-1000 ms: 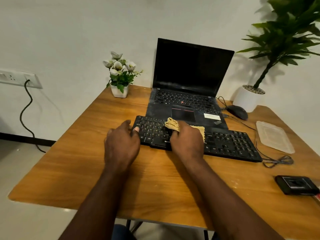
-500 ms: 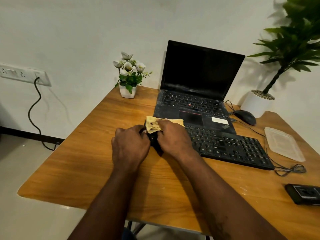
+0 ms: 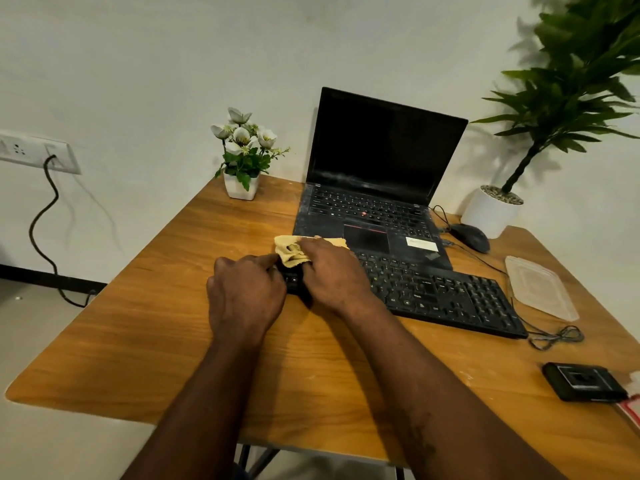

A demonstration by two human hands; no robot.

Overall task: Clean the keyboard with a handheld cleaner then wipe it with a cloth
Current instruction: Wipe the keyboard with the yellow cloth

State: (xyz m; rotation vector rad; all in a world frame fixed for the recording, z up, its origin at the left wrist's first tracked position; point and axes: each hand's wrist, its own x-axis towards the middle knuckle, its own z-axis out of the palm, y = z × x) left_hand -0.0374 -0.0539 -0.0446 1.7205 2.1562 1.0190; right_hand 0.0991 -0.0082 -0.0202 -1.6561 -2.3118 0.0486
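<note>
Wooden table [image 3: 173, 306] against a pale wall, with a black keyboard [image 3: 443, 292] lying at a slant across its middle, just near of an open laptop [image 3: 384, 150] whose screen is dark. The left hand [image 3: 246, 292] sits at the keyboard's left end, its fingers curled in and gripping that edge. The right hand [image 3: 332, 271] rests on the left part of the keys just beside it, fingers bent over a bunched yellow cloth [image 3: 291, 251] and pressing it down. The cloth pokes out on the far side of the hand, toward the laptop's near edge. A small white pot of flowers [image 3: 240, 187] stands at the far left corner, and a tall potted plant [image 3: 491, 213] at the far right. A mouse [image 3: 471, 237] lies near that plant. To the right of the keyboard lie a clear plastic lid [image 3: 540, 289] and, nearer, a small black gadget [image 3: 585, 381]. On the wall at the left, a cable hangs from a socket [image 3: 34, 150].
</note>
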